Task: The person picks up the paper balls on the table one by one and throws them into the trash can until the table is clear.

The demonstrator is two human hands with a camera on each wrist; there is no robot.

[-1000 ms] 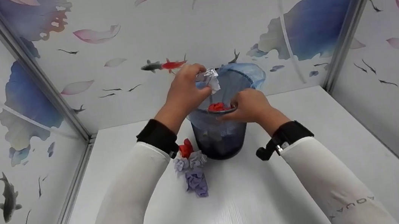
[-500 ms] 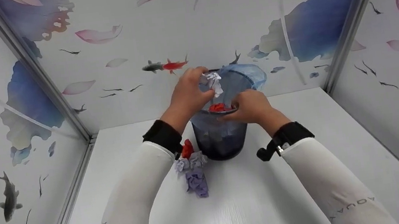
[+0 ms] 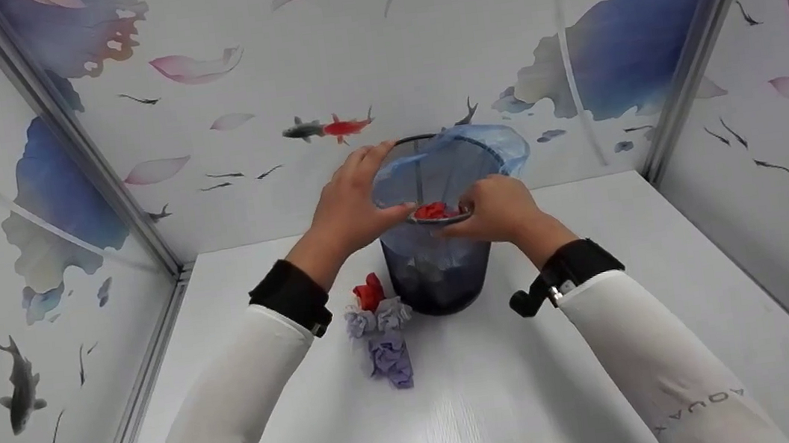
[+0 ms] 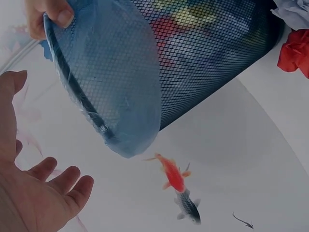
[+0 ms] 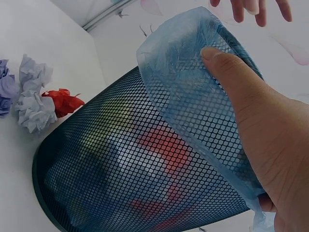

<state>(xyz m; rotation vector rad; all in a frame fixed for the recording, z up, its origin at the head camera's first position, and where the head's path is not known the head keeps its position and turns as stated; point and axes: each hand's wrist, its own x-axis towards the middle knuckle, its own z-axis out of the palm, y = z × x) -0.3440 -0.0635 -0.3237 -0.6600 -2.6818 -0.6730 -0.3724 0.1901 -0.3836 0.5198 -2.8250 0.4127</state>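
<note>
A dark mesh wastebasket (image 3: 439,276) lined with a blue plastic bag (image 5: 178,72) stands on the table. My right hand (image 3: 502,208) grips its near rim, thumb pressed on the bag's folded edge outside. My left hand (image 3: 347,205), fingers spread and holding nothing, is at the left side of the basket's mouth; the left wrist view shows its palm (image 4: 43,193) apart from the rim. Red crumpled paper (image 3: 432,211) shows inside the mouth. Through the mesh, yellow, white and red paper (image 5: 166,147) is visible.
Left of the basket lie a red paper ball (image 3: 369,294), whitish paper balls (image 3: 392,313) and a purple paper ball (image 3: 390,361), close together. A back wall (image 3: 249,202) printed with fish and petals rises behind the basket, with side walls left and right.
The white crumpled paper that my left hand pinched over the basket's mouth has been let go and is out of sight. That hand has opened and moved left and down; my right hand stays put.
</note>
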